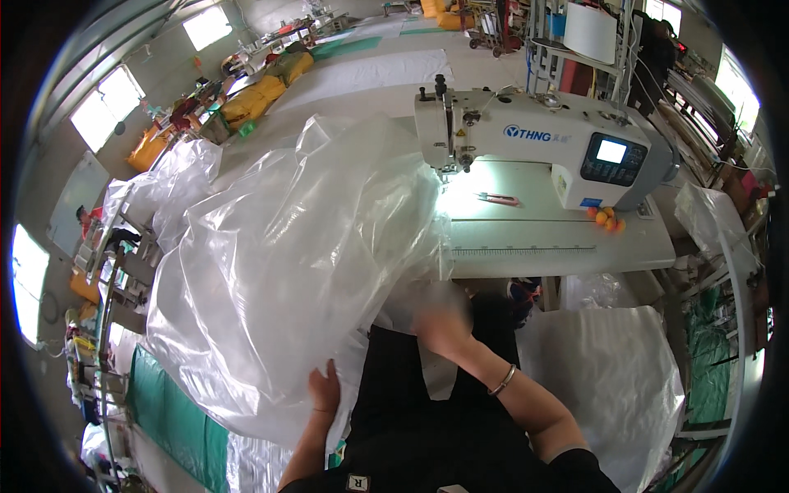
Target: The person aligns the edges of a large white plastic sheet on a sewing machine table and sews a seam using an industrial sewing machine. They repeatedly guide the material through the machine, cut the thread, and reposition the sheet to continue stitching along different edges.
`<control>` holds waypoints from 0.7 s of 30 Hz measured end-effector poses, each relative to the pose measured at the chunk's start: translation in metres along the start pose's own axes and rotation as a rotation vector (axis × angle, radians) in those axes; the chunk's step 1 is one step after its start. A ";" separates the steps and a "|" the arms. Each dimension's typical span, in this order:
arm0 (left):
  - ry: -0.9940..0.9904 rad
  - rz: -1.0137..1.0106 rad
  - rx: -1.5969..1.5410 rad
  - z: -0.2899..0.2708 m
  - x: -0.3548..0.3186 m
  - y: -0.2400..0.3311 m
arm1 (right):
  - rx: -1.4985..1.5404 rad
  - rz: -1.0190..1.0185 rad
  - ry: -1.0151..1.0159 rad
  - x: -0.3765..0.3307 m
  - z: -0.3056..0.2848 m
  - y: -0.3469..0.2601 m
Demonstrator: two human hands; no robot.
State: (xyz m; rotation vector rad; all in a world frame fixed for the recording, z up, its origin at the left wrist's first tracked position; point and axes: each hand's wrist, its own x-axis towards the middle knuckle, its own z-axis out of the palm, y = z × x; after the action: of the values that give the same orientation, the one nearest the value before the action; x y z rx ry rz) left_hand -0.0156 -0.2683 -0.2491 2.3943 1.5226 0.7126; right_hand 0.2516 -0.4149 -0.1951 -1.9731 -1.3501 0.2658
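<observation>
Left hand (pixel 325 392): flat against the lower edge of the clear plastic sheeting (pixel 288 263); fingers extended upward on the film, grip loose, nothing clenched.

Right hand (pixel 441 319): motion-blurred, at the right lower edge of the same sheeting; whether its grip is closed on the film cannot be told. Metal bangle (pixel 502 380) on the wrist below it.

Clear plastic sheeting: large crumpled mass, billowing up and away from both hands, covering the left part of the counter (pixel 567 238) and reaching the needle area of the sewing machine.

Industrial sewing machine (pixel 534 140): white, with a dark control panel, standing on the counter above and to the right of the right hand.

Small orange round items (pixel 606 218): cluster on the counter just in front of the machine's base, well apart from both hands.

Second clear plastic bundle (pixel 608 378): on the right, beside the right forearm.

Dark apron or garment (pixel 427 427): below both hands.
</observation>
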 end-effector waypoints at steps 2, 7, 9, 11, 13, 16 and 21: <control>0.148 0.067 -0.147 -0.034 0.019 -0.017 | 0.289 0.176 0.024 0.013 0.008 -0.003; 0.374 0.471 -0.014 -0.149 0.079 0.016 | 0.819 0.225 0.029 0.062 0.059 -0.021; 0.365 0.529 -0.036 -0.172 0.100 0.024 | 0.978 0.059 0.092 0.080 0.079 -0.032; 0.364 0.612 -0.024 -0.197 0.115 0.031 | 1.253 0.294 0.001 0.098 0.073 -0.056; 0.363 0.726 0.007 -0.219 0.126 0.040 | 1.357 0.414 -0.059 0.105 0.062 -0.080; 0.315 0.775 0.179 -0.236 0.131 0.044 | 1.278 0.339 -0.155 0.112 0.054 -0.101; 0.371 0.778 0.199 -0.219 0.114 0.026 | 1.205 0.315 -0.294 0.110 0.095 -0.118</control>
State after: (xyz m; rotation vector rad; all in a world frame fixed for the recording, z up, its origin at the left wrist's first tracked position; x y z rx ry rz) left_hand -0.0667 -0.1942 -0.0178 3.1584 0.7189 1.2526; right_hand 0.1624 -0.2535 -0.1613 -1.0862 -0.6841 1.2242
